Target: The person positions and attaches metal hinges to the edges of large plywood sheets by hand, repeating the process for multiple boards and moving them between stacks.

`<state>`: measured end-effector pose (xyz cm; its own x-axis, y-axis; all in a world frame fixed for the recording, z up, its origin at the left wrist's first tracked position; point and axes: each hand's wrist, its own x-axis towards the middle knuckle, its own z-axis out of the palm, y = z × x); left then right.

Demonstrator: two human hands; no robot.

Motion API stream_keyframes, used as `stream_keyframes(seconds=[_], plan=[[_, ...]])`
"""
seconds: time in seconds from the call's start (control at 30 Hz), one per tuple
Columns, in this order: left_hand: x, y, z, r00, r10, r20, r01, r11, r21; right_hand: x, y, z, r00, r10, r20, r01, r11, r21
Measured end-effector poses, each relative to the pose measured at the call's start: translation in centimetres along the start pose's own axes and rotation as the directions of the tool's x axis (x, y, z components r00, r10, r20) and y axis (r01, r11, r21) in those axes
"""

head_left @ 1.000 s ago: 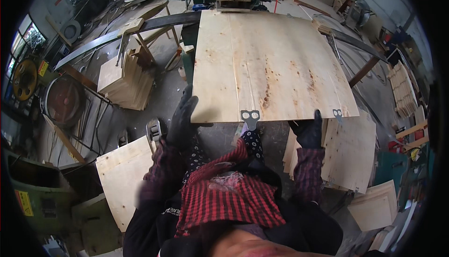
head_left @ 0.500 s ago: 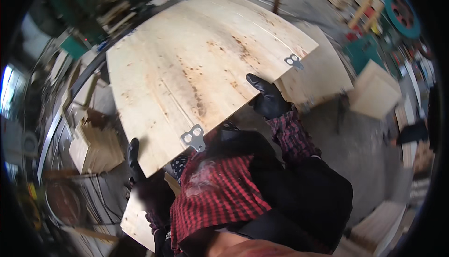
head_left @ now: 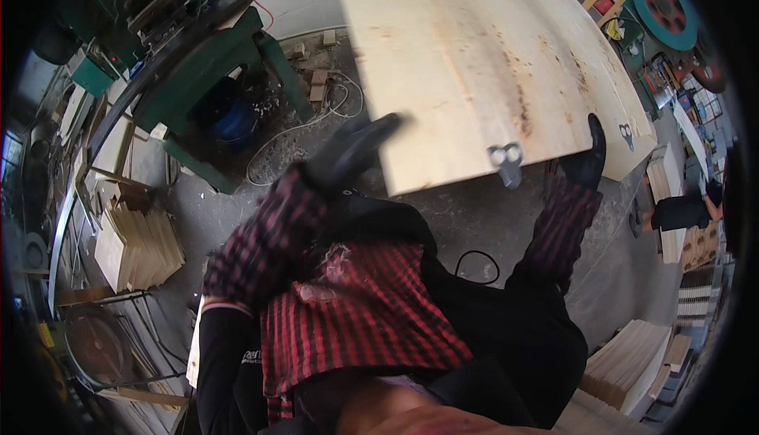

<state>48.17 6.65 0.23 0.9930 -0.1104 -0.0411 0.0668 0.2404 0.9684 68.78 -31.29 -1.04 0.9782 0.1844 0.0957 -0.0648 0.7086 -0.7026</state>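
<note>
A large pale plywood board (head_left: 474,71) with brown knots and streaks stretches away from me to the upper right. A grey metal plate with two round holes (head_left: 506,164) sits at its near edge, and a similar grey plate (head_left: 627,136) lies farther right. My left hand (head_left: 348,150), black-gloved and slightly blurred, is at the board's left edge, a digit reaching over the top face. My right hand (head_left: 583,162), also black-gloved, holds the near edge with its thumb on top; its fingers are hidden underneath.
A green machine stand (head_left: 213,103) stands at the left, with a pale cord (head_left: 312,122) on the floor beside it. Stacked wooden panels lie at left (head_left: 142,245) and lower right (head_left: 628,360). Another person (head_left: 684,212) is at the far right.
The board has shifted to the right and away from me, baring the machine stand. My left hand has moved from the near left corner up to the left edge; my right hand has moved right.
</note>
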Motion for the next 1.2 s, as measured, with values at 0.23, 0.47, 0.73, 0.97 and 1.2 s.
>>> stream_keyframes(seconds=[0.23, 0.47, 0.73, 0.97, 1.2], plan=[[-0.5, -13.3, -15.5, 0.994, -0.059, -0.094, 0.029, 0.955, -0.294, 8.0, 7.7, -12.4, 0.893, 0.069, -0.444, -0.144, 0.980, -0.137], [-35.5, -32.1, -26.5, 0.104, -0.422, -0.901, 0.210, 0.895, -0.395, -0.4, 32.7, -12.2, 0.673, 0.575, -0.464, -0.726, 0.396, -0.562], [-50.2, -44.5, -21.6, -0.508, -0.459, -0.728, 0.581, 0.442, -0.684, -1.7, 38.4, -7.7, 0.461, 0.735, -0.497, -0.529, -0.222, -0.819], [-49.5, -47.1, -14.6, -0.554, -0.702, -0.448, 0.373, 0.272, -0.887, 5.1, 42.0, 6.0, 0.508, 0.751, -0.422, -0.269, -0.327, -0.906], [-47.4, -53.7, -9.1, -0.558, -0.564, -0.608, 0.679, 0.111, -0.726, 0.0, 47.3, 20.7, 0.462, 0.855, -0.238, 0.010, -0.273, -0.962]])
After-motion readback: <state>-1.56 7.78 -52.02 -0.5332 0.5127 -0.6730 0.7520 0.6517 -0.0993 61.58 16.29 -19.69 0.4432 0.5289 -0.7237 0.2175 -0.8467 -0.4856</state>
